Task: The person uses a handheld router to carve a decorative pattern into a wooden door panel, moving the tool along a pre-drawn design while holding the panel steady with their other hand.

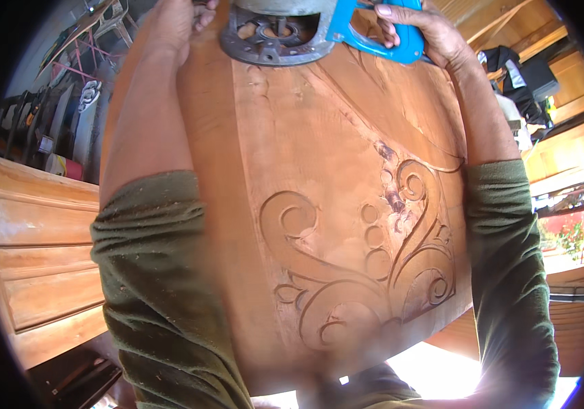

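At the top of the view a router (278,57) stands on a broad wooden panel (333,163); its round metal base rests on the surface. My right hand (439,34) is closed around the router's blue D-shaped handle, thumb over the top. Close to the router's left side is my left hand (174,26), its fingers curled; the frame edge cuts off whatever they hold. Carved scrolls (292,238) and small circles stand out in relief on the near half of the panel. Rough recesses lie around them, and a curved groove runs at the upper right.
Paneled wooden doors or boards (50,252) stand on the left, below dark stacked items and a roll of tape (63,167). On the right are wooden boards (572,143) and a dark bundle (520,85). Bright glare shows beneath the panel's near edge.
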Motion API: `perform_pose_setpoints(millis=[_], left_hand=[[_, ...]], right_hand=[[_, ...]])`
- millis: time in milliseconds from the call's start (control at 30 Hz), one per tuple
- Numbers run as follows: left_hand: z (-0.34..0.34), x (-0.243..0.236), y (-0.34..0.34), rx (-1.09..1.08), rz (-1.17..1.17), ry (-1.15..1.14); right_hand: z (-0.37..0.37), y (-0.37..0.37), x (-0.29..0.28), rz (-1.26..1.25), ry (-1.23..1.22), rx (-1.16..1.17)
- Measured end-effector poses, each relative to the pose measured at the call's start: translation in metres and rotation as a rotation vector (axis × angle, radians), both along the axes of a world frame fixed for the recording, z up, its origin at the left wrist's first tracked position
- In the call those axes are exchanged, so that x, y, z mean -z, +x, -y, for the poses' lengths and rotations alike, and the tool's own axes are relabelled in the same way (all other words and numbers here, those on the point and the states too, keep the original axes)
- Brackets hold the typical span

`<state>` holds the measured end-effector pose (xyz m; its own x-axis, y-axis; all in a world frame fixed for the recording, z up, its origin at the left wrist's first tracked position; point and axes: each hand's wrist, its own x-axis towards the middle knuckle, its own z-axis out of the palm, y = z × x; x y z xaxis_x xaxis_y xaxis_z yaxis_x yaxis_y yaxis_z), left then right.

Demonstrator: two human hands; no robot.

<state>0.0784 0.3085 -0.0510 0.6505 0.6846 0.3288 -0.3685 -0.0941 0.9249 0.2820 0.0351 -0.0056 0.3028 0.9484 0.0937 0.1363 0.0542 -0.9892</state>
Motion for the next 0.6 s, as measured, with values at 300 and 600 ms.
perform_pose_setpoints(millis=[300,600], left_hand=[[0.023,-0.006,-0.011,-0.142,0.001,-0.042],[0.002,0.0,0.011,-0.093,-0.091,-0.048]], right_hand=[[0.006,0.018,0.009,0.184,-0.022,-0.011],[0.001,0.018,0.005,0.173,0.017,-0.025]])
